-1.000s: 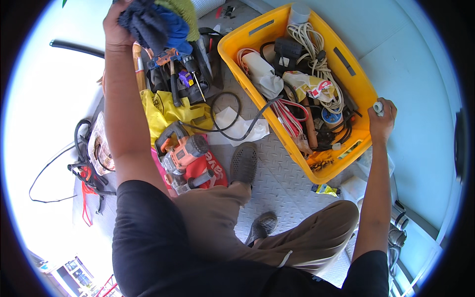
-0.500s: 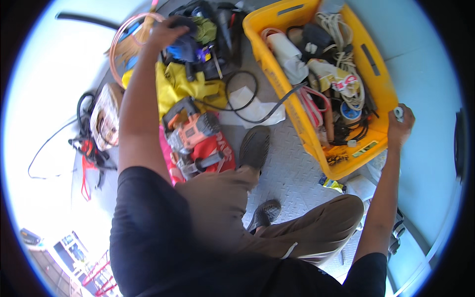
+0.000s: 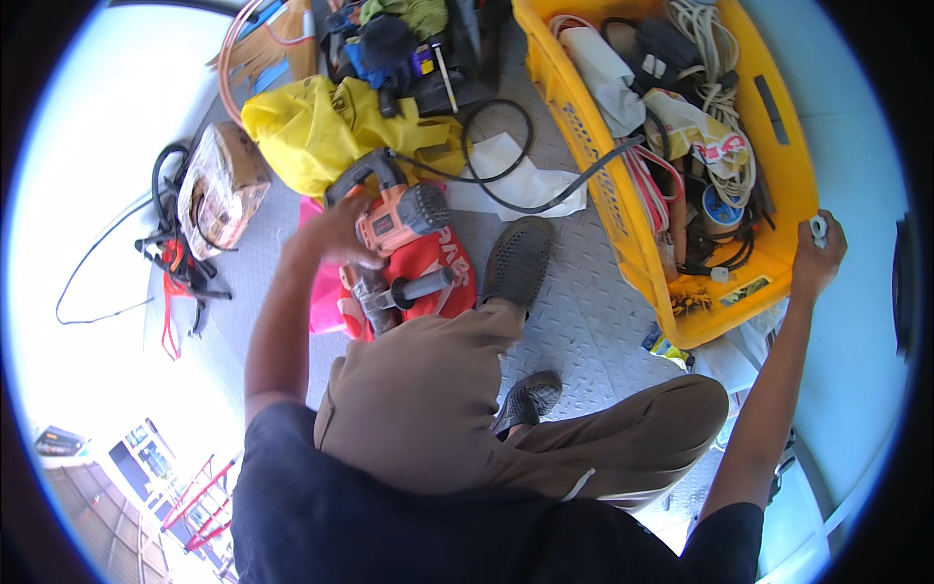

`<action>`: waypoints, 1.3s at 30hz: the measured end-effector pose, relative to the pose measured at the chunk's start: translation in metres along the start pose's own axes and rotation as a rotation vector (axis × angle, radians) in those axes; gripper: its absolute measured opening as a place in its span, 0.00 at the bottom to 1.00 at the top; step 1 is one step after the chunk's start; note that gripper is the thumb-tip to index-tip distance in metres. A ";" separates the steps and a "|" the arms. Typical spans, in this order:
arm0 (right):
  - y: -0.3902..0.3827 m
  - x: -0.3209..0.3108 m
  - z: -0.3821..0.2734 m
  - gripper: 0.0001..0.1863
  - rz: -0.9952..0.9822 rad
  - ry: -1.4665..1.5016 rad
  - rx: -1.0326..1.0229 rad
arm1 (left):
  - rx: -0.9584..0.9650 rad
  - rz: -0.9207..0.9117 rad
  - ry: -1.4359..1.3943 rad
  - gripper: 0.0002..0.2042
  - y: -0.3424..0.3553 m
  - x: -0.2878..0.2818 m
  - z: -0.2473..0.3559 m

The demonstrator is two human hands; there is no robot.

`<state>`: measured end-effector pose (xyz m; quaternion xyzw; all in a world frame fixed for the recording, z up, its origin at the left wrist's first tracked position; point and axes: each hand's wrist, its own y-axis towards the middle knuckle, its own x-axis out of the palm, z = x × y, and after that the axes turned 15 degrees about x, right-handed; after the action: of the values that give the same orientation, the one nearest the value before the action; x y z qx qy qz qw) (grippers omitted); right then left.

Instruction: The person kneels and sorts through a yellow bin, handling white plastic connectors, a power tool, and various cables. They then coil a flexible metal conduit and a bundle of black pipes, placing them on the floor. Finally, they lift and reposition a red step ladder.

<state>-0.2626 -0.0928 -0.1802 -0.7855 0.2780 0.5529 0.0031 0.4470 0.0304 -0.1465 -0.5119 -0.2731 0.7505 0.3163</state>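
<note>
My left hand [image 3: 336, 234], blurred by motion, is at the side of an orange and grey rotary hammer [image 3: 394, 222]. Its thumb and fingers look spread, and whether they touch the tool I cannot tell. The tool lies on red and pink bags [image 3: 452, 263], its grey side handle pointing right and a black cord running from its rear. Over at the right, my right hand [image 3: 817, 261] is closed around a small white roll-like piece [image 3: 818, 230], beside the near right corner of a yellow crate [image 3: 671, 316].
The crate holds white cable coils [image 3: 725, 107], pink cord and a blue-and-white spool [image 3: 720, 209]. Yellow cloth [image 3: 311, 131], dark gloves [image 3: 387, 44] and a wrapped box [image 3: 226, 185] lie to the left. My shoes [image 3: 520, 261] stand on the metal floor, near white paper [image 3: 516, 180].
My left hand has left the dark gloves and come back toward me to the rotary hammer. The right hand keeps its small white piece near the crate. The whole view has shifted slightly.
</note>
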 end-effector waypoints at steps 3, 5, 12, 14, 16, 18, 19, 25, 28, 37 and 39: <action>-0.002 0.001 -0.001 0.20 0.085 0.032 -0.023 | 0.107 0.364 0.302 0.55 0.003 0.054 0.006; -0.004 0.000 -0.005 0.20 0.112 0.061 -0.041 | 0.134 0.473 0.275 0.54 0.012 0.067 0.005; -0.014 -0.011 -0.027 0.20 0.058 0.140 0.105 | 0.203 0.490 0.146 0.51 0.015 0.057 -0.016; -0.015 -0.013 -0.030 0.20 0.054 0.173 0.125 | 0.254 0.568 -0.007 0.49 0.002 0.056 -0.012; -0.015 -0.013 -0.028 0.20 0.058 0.203 0.123 | 0.211 0.606 -0.393 0.48 -0.017 0.048 0.000; -0.014 -0.012 -0.024 0.21 0.091 0.173 0.118 | 0.350 0.724 -0.238 0.46 -0.033 0.031 0.020; -0.014 -0.010 -0.022 0.21 0.091 0.175 0.119 | 0.395 0.760 -0.210 0.46 -0.041 0.020 0.032; -0.014 -0.008 -0.019 0.22 0.065 0.233 0.155 | 0.585 0.846 0.499 0.43 -0.079 -0.078 0.137; -0.015 -0.009 -0.020 0.23 0.075 0.253 0.167 | 0.844 0.812 0.731 0.36 -0.079 -0.129 0.213; -0.014 -0.011 -0.017 0.24 0.125 0.352 0.204 | 1.596 0.055 1.392 0.21 0.043 -0.179 0.437; -0.014 -0.012 -0.015 0.23 0.161 0.395 0.204 | 1.676 -0.048 1.470 0.18 0.079 -0.156 0.466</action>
<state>-0.2463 -0.0806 -0.1683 -0.8494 0.3895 0.3558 -0.0163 0.0359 -0.1790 0.0412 -0.4510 0.5637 0.2055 0.6607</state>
